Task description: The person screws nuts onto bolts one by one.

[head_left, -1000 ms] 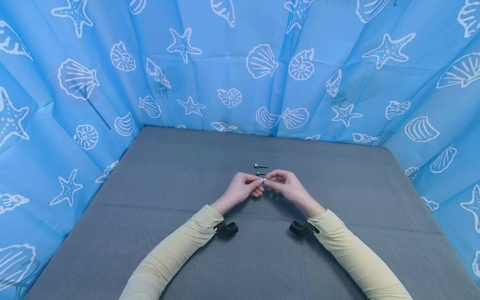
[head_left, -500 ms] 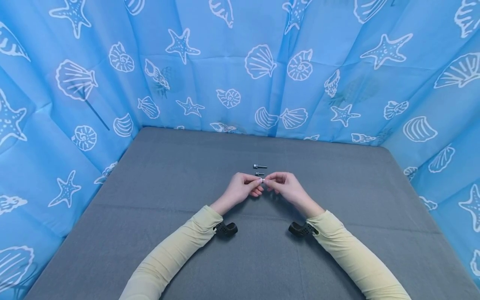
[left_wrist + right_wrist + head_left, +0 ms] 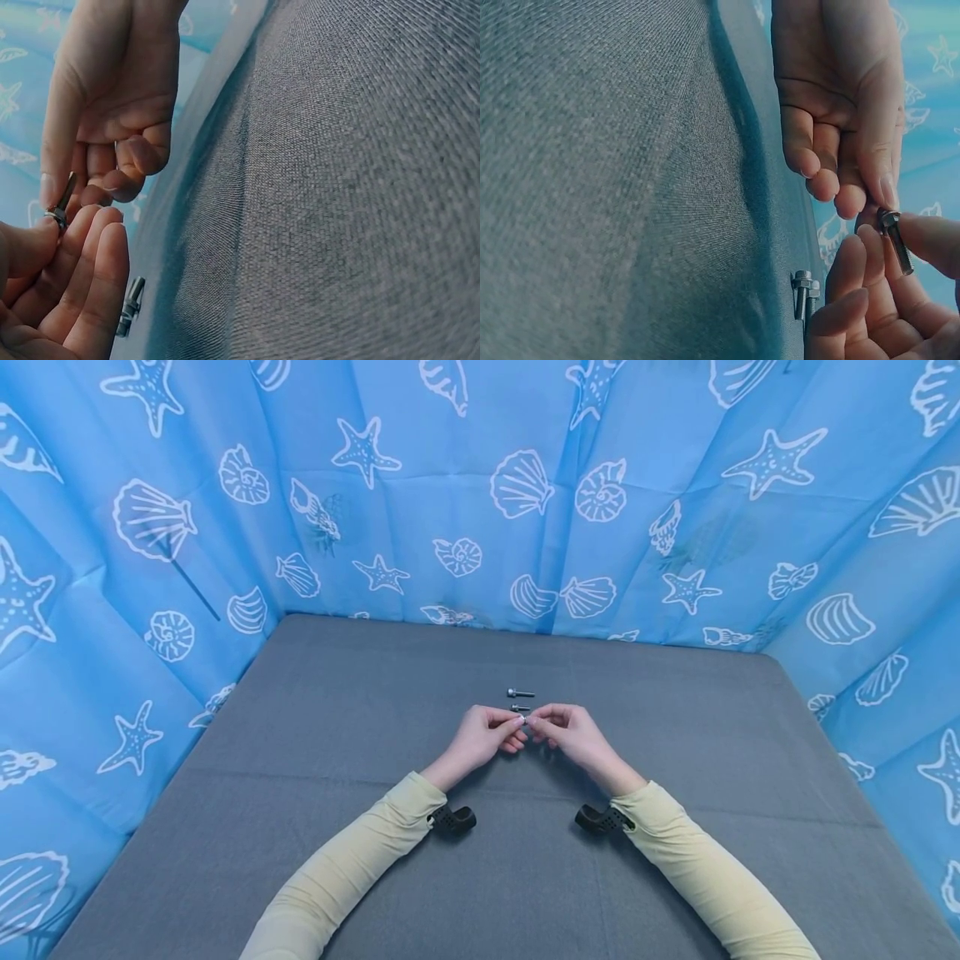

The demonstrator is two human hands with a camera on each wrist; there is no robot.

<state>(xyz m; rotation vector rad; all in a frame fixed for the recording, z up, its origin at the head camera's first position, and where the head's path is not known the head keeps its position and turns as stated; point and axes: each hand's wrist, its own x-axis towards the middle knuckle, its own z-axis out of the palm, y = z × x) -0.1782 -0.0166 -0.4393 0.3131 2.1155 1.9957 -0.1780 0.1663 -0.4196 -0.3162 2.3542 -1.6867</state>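
In the head view both hands meet above the middle of the table. My left hand [image 3: 480, 733] pinches the head end of a small metal bolt [image 3: 901, 251] between thumb and fingers. A hex nut [image 3: 889, 219] sits on the bolt close to its head. My right hand [image 3: 576, 733] has its thumb and forefinger on either side of the nut, pinching it. The bare threaded shank points toward the right palm, as the left wrist view also shows. Fingers hide most of the bolt's head.
Two more bolts, a longer bolt [image 3: 521, 693] and a shorter bolt [image 3: 520, 707], lie on the grey cloth-covered table [image 3: 375, 685] just beyond the hands. A blue shell-print curtain [image 3: 450, 485] encloses the back and sides.
The right fingers have drawn in closer to the left ones, round the nut; a second ago more of the bolt's shank showed between them. The left hand stays in place.
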